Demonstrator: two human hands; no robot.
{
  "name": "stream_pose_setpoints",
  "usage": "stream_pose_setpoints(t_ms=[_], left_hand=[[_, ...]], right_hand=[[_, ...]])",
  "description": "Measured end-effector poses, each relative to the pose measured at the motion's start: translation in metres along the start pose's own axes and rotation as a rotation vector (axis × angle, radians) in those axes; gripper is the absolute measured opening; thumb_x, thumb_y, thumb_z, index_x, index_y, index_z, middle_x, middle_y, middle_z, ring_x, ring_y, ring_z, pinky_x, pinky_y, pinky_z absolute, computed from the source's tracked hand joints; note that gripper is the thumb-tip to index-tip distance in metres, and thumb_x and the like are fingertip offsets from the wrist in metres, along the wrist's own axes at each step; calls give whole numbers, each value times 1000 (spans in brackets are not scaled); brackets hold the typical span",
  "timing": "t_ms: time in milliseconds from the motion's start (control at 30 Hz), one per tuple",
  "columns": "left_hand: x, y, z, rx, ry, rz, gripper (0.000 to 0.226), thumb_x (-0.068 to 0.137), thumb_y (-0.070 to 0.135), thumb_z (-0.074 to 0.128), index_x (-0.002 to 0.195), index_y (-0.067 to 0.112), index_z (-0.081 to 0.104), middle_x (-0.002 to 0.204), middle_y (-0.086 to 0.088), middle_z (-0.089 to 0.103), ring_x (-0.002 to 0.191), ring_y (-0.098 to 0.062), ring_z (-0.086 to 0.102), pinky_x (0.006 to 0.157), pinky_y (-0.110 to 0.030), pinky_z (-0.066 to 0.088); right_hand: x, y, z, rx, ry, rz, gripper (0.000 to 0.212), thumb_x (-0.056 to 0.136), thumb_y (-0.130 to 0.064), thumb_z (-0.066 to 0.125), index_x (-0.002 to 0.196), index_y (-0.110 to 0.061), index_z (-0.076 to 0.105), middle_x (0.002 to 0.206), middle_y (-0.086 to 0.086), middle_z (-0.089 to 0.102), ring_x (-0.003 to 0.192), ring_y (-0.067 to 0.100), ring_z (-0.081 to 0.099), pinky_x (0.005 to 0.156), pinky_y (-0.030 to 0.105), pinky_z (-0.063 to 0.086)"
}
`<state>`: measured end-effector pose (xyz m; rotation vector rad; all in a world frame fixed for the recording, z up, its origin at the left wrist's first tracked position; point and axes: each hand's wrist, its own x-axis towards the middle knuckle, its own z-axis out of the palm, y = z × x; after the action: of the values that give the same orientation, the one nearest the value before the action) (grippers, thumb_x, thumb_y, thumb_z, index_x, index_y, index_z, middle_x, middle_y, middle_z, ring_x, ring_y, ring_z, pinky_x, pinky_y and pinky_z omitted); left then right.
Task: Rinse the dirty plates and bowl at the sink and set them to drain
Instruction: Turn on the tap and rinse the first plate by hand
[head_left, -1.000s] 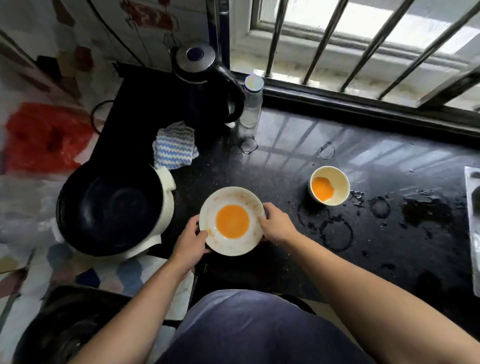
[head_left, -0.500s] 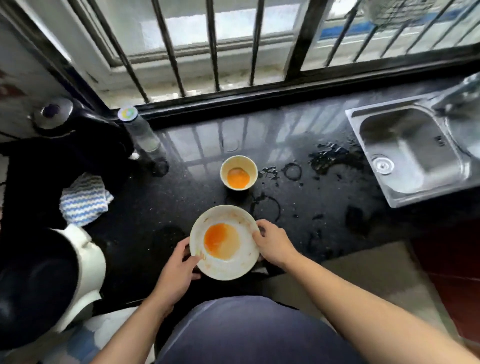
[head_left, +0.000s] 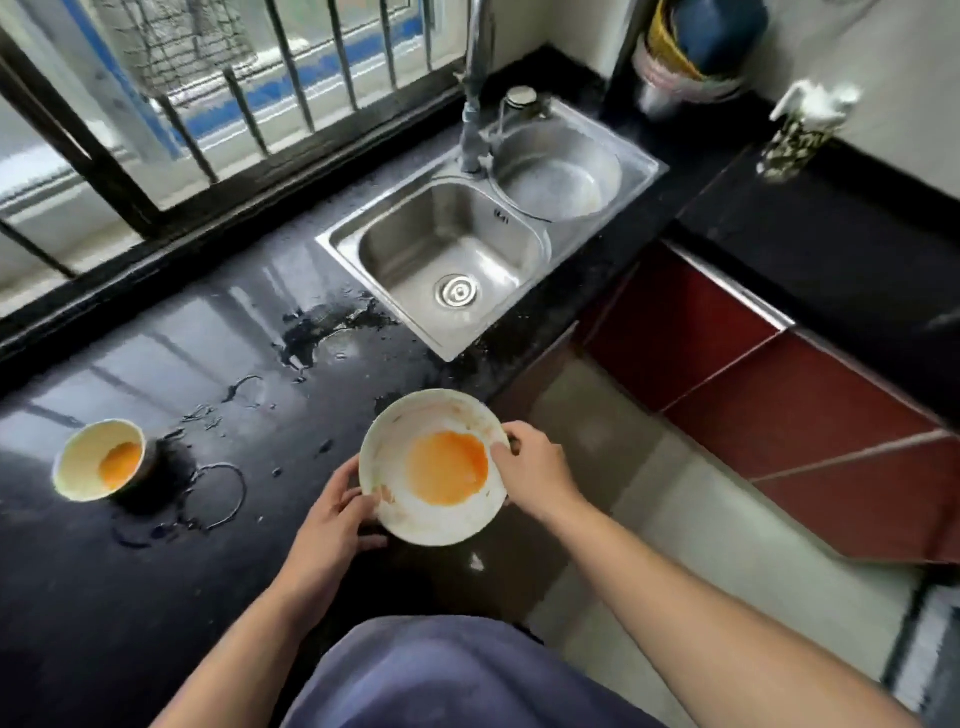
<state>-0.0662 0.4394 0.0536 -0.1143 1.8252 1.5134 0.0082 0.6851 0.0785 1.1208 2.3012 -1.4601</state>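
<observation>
Fingers (head_left: 363, 506) of the left hand (head_left: 324, 525) curled around the near-left rim of the plate (head_left: 400, 514), thumb on top, the rest tucked beneath; right hand (head_left: 540, 475) clamped on the far-right rim in the same way, thumb over the edge, other fingers hidden below. Plate thus pinched from both sides and carried clear of the counter (head_left: 156, 597), at the counter's front edge, part of it over the floor (head_left: 649, 499). Orange sauce (head_left: 447, 467) pooled in the middle, smears along the rim. Up and to the right, well apart, the steel sink (head_left: 447, 270) with a bare basin and open drain (head_left: 457, 290), tap (head_left: 475, 93) standing behind it, and a second, round basin (head_left: 558, 174) just beside. Far to the left on the counter, a small bowl (head_left: 98, 460) with more orange residue, untouched, among puddles and wet rings. Likely step: carrying the plate across to the basin. Main risk judged from here: a tilt on the way, sending the loose sauce over the rim onto floor or counter. Second risk: greasy, wet rim slipping from a thumb-only hold, with hard floor below. Also possible: knocking the rim against the steel edge or the tap on the way in.
</observation>
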Motion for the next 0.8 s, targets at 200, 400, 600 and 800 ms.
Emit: stream_pose_setpoints(t_ms=[200,400,600,800], left_hand=[[55,36,89,85,-125,31,53,79,33,62,125,59,63,103,5,78,88,-9,74,73,-34,64],[121,75,164,101,-198,47,54,87,27,62,128,61,58,110,7,77,98,-13,75,78,-39,65],[198,125,220,-17,-256,-56,56,89,30,64,138,55,52,118,9,76,104,-17,77,70,-35,64],[251,162,250,-110,-146,-45,55,89,24,61,136,51,56,117,-4,76,106,-35,75,76,-49,64]], right_hand=[[32,38,-83,133,125,100,29,93,-22,46,112,-23,68,106,11,71,97,35,68,53,31,59],[88,50,-145,208,182,136,26,92,-21,46,105,-22,69,94,5,73,89,29,71,43,28,56],[160,34,-201,224,224,162,22,94,-17,46,102,-23,66,92,3,71,76,21,72,46,33,60],[232,-4,-244,146,186,123,24,94,-18,47,104,-24,68,93,7,72,88,29,69,48,33,61]])
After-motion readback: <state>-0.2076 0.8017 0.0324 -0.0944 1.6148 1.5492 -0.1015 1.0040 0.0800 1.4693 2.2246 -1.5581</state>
